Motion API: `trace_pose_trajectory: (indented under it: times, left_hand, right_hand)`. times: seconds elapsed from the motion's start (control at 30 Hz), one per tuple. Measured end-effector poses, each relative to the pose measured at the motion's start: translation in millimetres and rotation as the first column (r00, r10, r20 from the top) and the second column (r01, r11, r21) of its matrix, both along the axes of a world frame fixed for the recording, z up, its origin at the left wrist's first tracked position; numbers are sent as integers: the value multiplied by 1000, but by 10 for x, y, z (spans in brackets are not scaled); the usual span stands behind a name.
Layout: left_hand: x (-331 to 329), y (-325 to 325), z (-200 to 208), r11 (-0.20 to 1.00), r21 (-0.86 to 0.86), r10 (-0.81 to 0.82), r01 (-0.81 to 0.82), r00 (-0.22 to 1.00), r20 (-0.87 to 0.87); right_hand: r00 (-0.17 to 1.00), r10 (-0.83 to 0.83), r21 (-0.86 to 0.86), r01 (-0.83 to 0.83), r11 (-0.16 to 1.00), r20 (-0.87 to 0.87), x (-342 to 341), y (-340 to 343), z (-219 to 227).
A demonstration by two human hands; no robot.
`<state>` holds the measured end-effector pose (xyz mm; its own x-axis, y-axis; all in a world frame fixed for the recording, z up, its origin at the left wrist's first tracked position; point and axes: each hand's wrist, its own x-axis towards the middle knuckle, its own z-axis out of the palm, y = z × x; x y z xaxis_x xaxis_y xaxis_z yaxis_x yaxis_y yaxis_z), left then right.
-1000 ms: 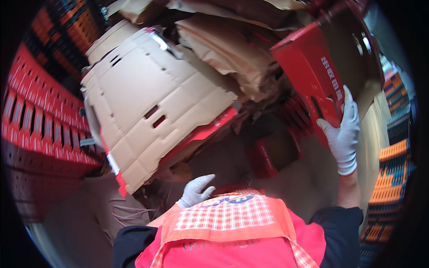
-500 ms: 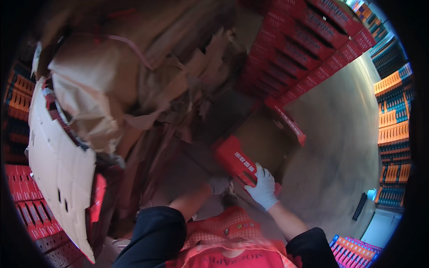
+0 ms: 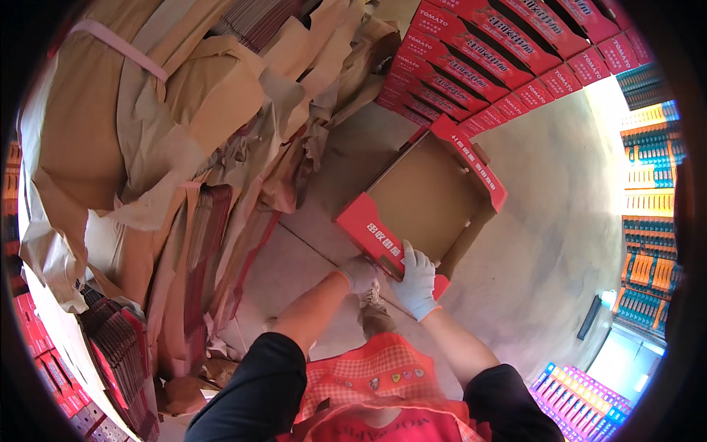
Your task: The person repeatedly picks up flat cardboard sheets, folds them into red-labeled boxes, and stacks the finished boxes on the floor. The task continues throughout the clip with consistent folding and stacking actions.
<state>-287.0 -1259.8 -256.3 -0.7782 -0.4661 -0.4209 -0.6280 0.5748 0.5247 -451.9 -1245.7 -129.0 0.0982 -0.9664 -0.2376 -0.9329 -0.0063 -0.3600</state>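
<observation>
An open-topped red cardboard box (image 3: 383, 237), tan inside and with pale printing on its walls, is tilted in front of me. My right hand (image 3: 416, 283), in a whitish glove, grips its near wall, fingers over the rim. My left hand (image 3: 359, 273), also gloved, is at the outer lower side of that same wall. Its fingertips are partly hidden there, closed against the box. The box's far end reaches close to a stack of similar red boxes (image 3: 471, 66).
On the left stand bundles of flat, folded cardboard (image 3: 202, 258) wrapped in torn brown paper (image 3: 88, 125), with a pink strap (image 3: 121, 48). Orange and teal box stacks (image 3: 648, 199) line the far right. A concrete floor (image 3: 545, 199) stretches between. Purple-pink boxes (image 3: 578, 401) sit at lower right.
The view has shifted and is sharper now. The box has moved slightly up and left in the picture, and both hands have moved with it, the right one still gripping its near wall.
</observation>
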Motion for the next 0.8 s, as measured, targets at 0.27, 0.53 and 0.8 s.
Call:
trace_pose_trajectory:
  times: [0.27,0.53,0.8]
  left_hand:
    - [209,31,30,985,-64,-162,162,987,-4]
    - [557,1276,1320,952,107,301,-288,805,-511]
    - [2254,2608,4012,470,-10,659,-882,359,-661]
  right_hand:
    - [989,67,100,-54,994,-131,250,-164,-317]
    - [957,142,311,-58,949,-253,224,-340,103]
    - [754,186,495,-574,652,631,1889,0,2467]
